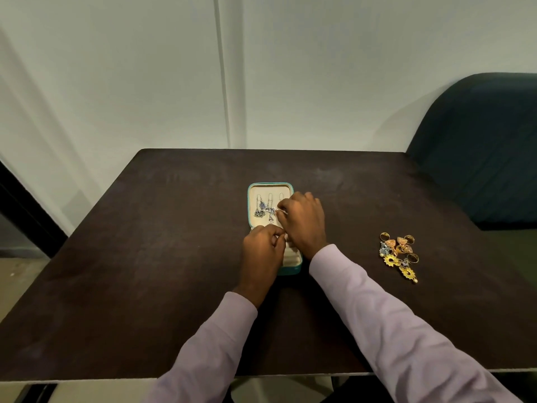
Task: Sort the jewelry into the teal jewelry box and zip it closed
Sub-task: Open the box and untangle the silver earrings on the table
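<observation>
The teal jewelry box (pixel 250 199) lies open in the middle of the dark table (pixel 145 257). Its inside is cream and soft. In the far half, which is the lid (pixel 270 189), silver necklaces (pixel 263 209) hang from little hooks, with small charms at their ends. The near half (pixel 292 258) has cream slots, but the hands hide most of it.

The right hand (pixel 303 223) is over the box. Its fingers are curled and pinch a thin silver piece (pixel 281 210) next to the hanging necklaces. The left hand (pixel 263 251) is over the near half with its fingers curled tight together. It seems to pinch something tiny, but I cannot tell what.

Well off to the right on the table sits a pile of gold jewelry (pixel 398 255). It has rings, round earrings and yellow star-shaped pieces.
</observation>
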A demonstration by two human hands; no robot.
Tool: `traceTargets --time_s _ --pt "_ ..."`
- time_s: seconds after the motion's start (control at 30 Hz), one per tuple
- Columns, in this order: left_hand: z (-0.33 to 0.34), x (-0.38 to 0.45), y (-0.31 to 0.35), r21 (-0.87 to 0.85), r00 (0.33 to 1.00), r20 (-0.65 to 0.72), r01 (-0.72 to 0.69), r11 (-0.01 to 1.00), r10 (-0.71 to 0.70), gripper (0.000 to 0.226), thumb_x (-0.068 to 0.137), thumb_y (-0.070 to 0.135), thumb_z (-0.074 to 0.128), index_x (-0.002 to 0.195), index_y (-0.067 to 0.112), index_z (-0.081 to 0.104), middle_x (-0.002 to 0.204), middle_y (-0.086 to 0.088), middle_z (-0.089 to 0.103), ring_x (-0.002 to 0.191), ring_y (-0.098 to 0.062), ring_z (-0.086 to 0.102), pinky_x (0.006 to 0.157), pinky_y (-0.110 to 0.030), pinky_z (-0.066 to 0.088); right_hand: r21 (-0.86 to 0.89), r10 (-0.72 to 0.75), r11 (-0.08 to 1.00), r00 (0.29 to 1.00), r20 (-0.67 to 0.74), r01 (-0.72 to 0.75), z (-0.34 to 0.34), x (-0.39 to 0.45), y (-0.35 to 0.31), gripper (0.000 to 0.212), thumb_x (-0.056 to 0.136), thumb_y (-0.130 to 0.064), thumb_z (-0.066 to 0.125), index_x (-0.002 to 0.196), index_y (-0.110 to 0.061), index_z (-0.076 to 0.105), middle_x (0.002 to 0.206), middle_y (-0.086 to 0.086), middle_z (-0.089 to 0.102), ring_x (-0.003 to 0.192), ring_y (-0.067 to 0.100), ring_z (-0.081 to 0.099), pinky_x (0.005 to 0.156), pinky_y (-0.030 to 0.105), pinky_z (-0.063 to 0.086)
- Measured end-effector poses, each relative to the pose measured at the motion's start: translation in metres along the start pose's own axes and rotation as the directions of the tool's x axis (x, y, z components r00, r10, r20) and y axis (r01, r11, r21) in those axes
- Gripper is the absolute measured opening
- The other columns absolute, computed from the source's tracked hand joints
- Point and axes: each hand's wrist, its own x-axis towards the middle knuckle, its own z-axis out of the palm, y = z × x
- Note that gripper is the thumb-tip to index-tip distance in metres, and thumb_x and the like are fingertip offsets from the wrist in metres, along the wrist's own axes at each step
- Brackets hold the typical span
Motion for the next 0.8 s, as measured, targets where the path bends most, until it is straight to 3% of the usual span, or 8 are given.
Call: traceTargets --time_s 0.3,0.5,0.6,0.8 --pt "0.002 0.001 -0.002 -0.109 0.999 -0.014 0.045 0.993 -0.047 0.009 0.086 0.015 0.062 0.09 0.008 0.065 0.094 -0.007 0.067 0.079 -0.006 0.053 0.064 -0.007 0.037 0.01 -0.055 0.998 0.998 -0.021 0.055 0.002 0.003 0.001 0.037 0.088 -0.046 0.054 0.106 -0.017 0.069 0.108 0.005 0.064 0.1 0.023 0.051 0.082 0.035 0.035" --pt "-0.001 0.007 -0.006 -0.117 0.996 -0.031 0.079 0.99 -0.083 0.015 0.087 0.013 0.06 0.1 0.006 0.063 0.096 -0.009 0.066 0.086 -0.018 0.061 0.056 -0.006 0.036 0.013 -0.065 0.998 0.995 -0.077 0.066 0.007 0.003 -0.003 0.024 0.089 -0.031 0.056 0.096 -0.014 0.071 0.098 0.008 0.066 0.092 0.027 0.054 0.078 0.038 0.038" --pt "-0.002 0.01 -0.008 -0.139 0.995 -0.029 0.085 0.987 -0.09 0.015 0.085 0.011 0.06 0.099 0.008 0.062 0.088 -0.011 0.066 0.074 -0.013 0.057 0.056 -0.006 0.035 0.006 -0.056 0.998 0.992 -0.115 0.057 0.011 0.003 -0.002 0.02 0.087 -0.026 0.057 0.091 -0.012 0.071 0.093 0.009 0.067 0.086 0.028 0.055 0.074 0.037 0.039" --pt "0.0 0.008 -0.01 -0.124 0.992 0.007 0.128 0.984 -0.128 0.021 0.087 0.017 0.06 0.107 0.011 0.061 0.094 -0.007 0.066 0.079 -0.011 0.057 0.057 -0.005 0.037 -0.034 -0.035 0.999 0.976 -0.215 0.029 0.007 0.008 -0.003 0.01 0.079 -0.02 0.067 0.077 -0.01 0.068 0.08 0.009 0.067 0.074 0.029 0.058 0.066 0.034 0.042"
